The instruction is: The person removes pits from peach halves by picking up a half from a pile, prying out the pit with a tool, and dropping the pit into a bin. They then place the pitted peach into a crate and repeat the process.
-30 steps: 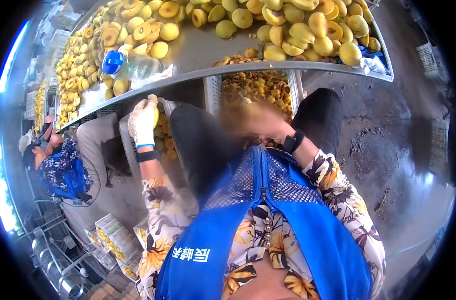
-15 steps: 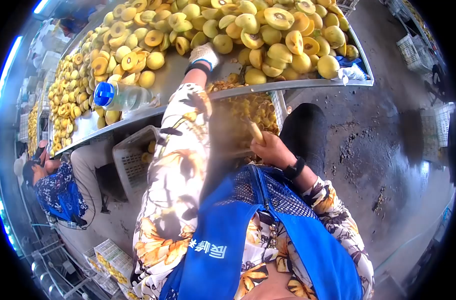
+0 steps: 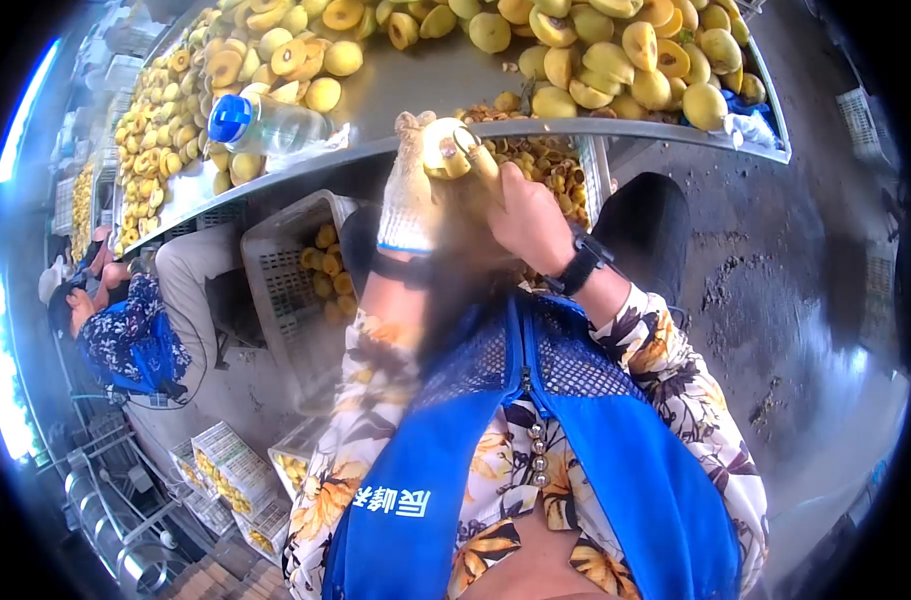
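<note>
Left of the worktop (image 3: 416, 88), a seated person (image 3: 131, 335) in a blue vest bends forward. A heap of yellow fruit (image 3: 151, 150) covers the worktop's left part, and stacked crates (image 3: 216, 462) holding yellow fruit stand on the near side, well apart from the worktop. A clear bottle (image 3: 291, 130) with a blue cap (image 3: 230, 118) lies near the worktop's front edge. Below that edge, an open crate (image 3: 274, 268) holds some fruit.

At the worktop's front edge, the gloved left hand (image 3: 409, 185) has its fingers gripping a fruit half (image 3: 446, 148), cut face showing. The tool (image 3: 484, 168) touches that half with its curved metal end; the bare right hand (image 3: 534, 218) has its fingers closed round the handle. Beneath the edge, behind the right hand, a white crate (image 3: 593, 165) holds small yellow pieces. Another pile of fruit (image 3: 606, 65) covers the worktop's right part, and a white bag (image 3: 751, 128) lies at its right corner, above the wet floor (image 3: 741, 260)
</note>
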The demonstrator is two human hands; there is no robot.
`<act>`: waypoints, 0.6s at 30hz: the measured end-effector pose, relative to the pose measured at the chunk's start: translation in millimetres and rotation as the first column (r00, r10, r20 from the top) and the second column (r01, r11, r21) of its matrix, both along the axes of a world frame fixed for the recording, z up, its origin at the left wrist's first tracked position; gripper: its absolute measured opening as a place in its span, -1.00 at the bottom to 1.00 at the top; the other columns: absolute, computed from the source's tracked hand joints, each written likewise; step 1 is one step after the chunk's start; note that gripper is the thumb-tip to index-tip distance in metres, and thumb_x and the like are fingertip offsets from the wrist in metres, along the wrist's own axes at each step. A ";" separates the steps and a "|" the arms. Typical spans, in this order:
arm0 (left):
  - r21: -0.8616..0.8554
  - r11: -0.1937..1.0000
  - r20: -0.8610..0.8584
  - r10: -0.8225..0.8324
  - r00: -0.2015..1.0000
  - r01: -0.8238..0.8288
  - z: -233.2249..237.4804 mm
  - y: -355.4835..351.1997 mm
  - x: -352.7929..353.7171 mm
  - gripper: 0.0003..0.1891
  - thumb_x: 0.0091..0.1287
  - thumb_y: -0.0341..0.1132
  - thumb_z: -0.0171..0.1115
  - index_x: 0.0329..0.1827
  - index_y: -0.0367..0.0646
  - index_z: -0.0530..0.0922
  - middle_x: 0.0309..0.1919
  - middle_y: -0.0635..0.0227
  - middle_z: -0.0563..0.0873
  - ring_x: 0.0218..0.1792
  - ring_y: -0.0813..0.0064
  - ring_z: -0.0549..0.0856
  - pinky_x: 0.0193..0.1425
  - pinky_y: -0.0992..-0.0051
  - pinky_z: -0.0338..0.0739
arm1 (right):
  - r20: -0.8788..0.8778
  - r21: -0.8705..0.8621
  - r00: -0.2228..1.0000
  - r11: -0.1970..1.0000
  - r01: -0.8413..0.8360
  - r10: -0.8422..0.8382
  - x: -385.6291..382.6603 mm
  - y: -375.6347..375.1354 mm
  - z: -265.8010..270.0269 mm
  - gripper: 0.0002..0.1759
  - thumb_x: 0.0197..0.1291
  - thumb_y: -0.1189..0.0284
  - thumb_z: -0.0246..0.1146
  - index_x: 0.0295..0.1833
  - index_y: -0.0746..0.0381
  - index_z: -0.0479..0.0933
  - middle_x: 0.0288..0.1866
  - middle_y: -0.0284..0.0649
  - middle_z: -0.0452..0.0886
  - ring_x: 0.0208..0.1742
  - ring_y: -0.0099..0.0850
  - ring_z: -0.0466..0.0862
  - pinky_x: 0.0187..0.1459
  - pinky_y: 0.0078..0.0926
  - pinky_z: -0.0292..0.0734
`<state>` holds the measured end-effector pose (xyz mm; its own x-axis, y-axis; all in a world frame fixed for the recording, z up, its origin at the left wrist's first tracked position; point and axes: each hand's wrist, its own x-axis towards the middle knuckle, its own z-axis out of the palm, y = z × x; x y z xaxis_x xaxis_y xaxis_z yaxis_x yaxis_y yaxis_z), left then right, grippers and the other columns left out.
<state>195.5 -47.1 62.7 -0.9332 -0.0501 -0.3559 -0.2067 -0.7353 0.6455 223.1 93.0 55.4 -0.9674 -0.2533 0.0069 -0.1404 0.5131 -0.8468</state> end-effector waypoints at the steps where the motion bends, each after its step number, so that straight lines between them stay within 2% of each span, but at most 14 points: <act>1: -0.020 1.000 -0.018 0.002 1.000 -0.002 -3.5 1.8 1.6 -0.53 0.34 0.10 -0.01 0.08 -0.09 0.35 -0.12 0.16 0.59 -0.16 0.20 0.62 -0.12 0.24 0.57 | 0.031 0.011 1.000 1.000 -0.006 0.006 4.1 -0.2 1.8 -0.74 0.05 0.45 0.12 -0.19 0.37 0.30 -0.50 0.22 0.51 -0.40 0.18 0.53 -0.34 -0.01 0.42; 3: -0.059 0.998 -0.064 0.000 0.998 -0.004 -9.3 5.8 1.4 -0.55 0.34 0.06 0.01 0.05 -0.12 0.38 -0.16 0.17 0.60 -0.19 0.25 0.63 -0.15 0.31 0.57 | 0.056 0.020 0.998 1.000 0.011 -0.012 10.2 0.6 -0.4 -0.76 0.08 0.44 0.11 -0.21 0.36 0.31 -0.48 0.23 0.51 -0.38 0.19 0.53 -0.34 0.00 0.41; 6: -0.089 0.990 0.064 0.114 0.991 -0.108 -3.7 15.4 3.0 -0.56 0.35 0.06 0.00 -0.03 -0.16 0.45 -0.21 0.20 0.63 -0.21 0.34 0.63 -0.18 0.38 0.56 | 0.109 0.019 0.979 0.985 0.170 -0.171 7.7 7.1 4.8 -0.75 0.11 0.39 0.13 -0.22 0.36 0.32 -0.45 0.24 0.52 -0.36 0.19 0.54 -0.34 -0.02 0.43; 7: -0.133 0.990 0.070 0.059 0.996 -0.049 -4.3 14.8 4.5 -0.56 0.35 0.06 0.01 -0.06 -0.19 0.47 -0.23 0.21 0.63 -0.23 0.37 0.63 -0.16 0.41 0.56 | 0.088 -0.047 0.977 0.979 0.198 -0.193 5.8 11.8 6.3 -0.69 0.12 0.32 0.17 -0.20 0.35 0.34 -0.42 0.23 0.53 -0.32 0.19 0.54 -0.30 -0.05 0.45; 8: -0.176 0.984 0.079 0.004 0.997 0.010 -4.3 11.7 6.1 -0.56 0.35 0.05 0.01 -0.08 -0.21 0.49 -0.25 0.23 0.63 -0.25 0.39 0.62 -0.15 0.43 0.55 | 0.112 -0.037 0.970 0.975 0.220 -0.215 3.6 14.6 12.2 -0.60 0.09 0.27 0.23 -0.10 0.35 0.36 -0.37 0.20 0.56 -0.27 0.14 0.56 -0.25 -0.12 0.47; 10: -0.234 0.966 0.115 -0.081 0.990 0.106 8.1 14.6 10.5 -0.52 0.36 0.07 -0.02 -0.09 -0.24 0.50 -0.26 0.23 0.63 -0.26 0.42 0.61 -0.13 0.47 0.55 | -0.034 -0.076 0.975 0.973 0.216 -0.219 0.2 20.2 8.6 -0.56 0.08 0.26 0.25 -0.02 0.30 0.36 -0.36 0.10 0.59 -0.31 0.05 0.61 -0.29 -0.16 0.50; 12: -0.258 0.949 0.172 -0.139 0.975 0.181 25.6 21.0 17.0 -0.44 0.36 0.14 -0.07 -0.05 -0.26 0.50 -0.23 0.21 0.63 -0.25 0.43 0.62 -0.12 0.49 0.54 | -0.016 -0.133 0.990 0.982 0.135 -0.139 -1.9 24.9 13.0 -0.51 0.07 0.24 0.28 0.03 0.29 0.38 -0.30 0.08 0.60 -0.26 0.02 0.62 -0.24 -0.22 0.51; 13: -0.393 0.876 0.139 -0.245 0.959 0.281 19.8 17.3 16.7 -0.37 0.35 0.21 -0.14 -0.01 -0.27 0.49 -0.21 0.20 0.64 -0.23 0.43 0.62 -0.12 0.51 0.54 | -0.006 -0.161 0.995 0.983 0.093 -0.095 -2.1 27.1 14.1 -0.49 0.06 0.23 0.29 0.06 0.29 0.38 -0.27 0.08 0.60 -0.24 0.00 0.62 -0.21 -0.25 0.52; 14: -0.431 0.829 0.178 -0.311 0.934 0.358 21.2 16.7 17.5 -0.32 0.34 0.25 -0.20 0.04 -0.26 0.48 -0.16 0.17 0.63 -0.20 0.44 0.62 -0.10 0.54 0.54 | 0.059 -0.117 0.998 0.992 0.040 -0.033 -3.9 29.2 12.9 -0.48 0.05 0.22 0.30 0.06 0.28 0.40 -0.24 0.07 0.60 -0.22 -0.01 0.62 -0.20 -0.26 0.52; 16: -0.365 0.817 0.187 -0.406 0.895 0.447 19.6 9.9 13.0 -0.27 0.32 0.29 -0.24 0.11 -0.27 0.43 -0.10 0.15 0.62 -0.15 0.43 0.62 -0.05 0.51 0.54 | 0.190 -0.039 0.979 0.997 -0.072 0.078 -9.4 32.7 10.2 -0.46 0.02 0.20 0.33 0.06 0.27 0.43 -0.19 0.05 0.60 -0.18 -0.03 0.62 -0.16 -0.29 0.52; 17: -0.331 0.860 0.196 -0.340 0.920 0.388 22.4 10.4 15.9 -0.25 0.32 0.30 -0.26 0.14 -0.28 0.41 -0.07 0.14 0.60 -0.12 0.42 0.61 -0.02 0.50 0.53 | 0.177 -0.107 0.983 0.994 -0.026 0.045 -8.6 31.3 4.1 -0.54 0.07 0.23 0.32 0.00 0.31 0.47 -0.24 -0.05 0.63 -0.26 -0.20 0.65 -0.22 -0.38 0.53; 18: -0.298 0.897 0.205 -0.274 0.940 0.327 28.8 11.9 17.5 -0.22 0.31 0.31 -0.28 0.17 -0.29 0.38 -0.04 0.13 0.59 -0.09 0.41 0.60 0.01 0.49 0.52 | 0.237 -0.327 0.971 0.944 0.045 0.036 -7.8 29.6 -0.2 -0.56 0.09 0.24 0.30 -0.02 0.32 0.47 -0.26 -0.09 0.63 -0.28 -0.28 0.64 -0.24 -0.42 0.53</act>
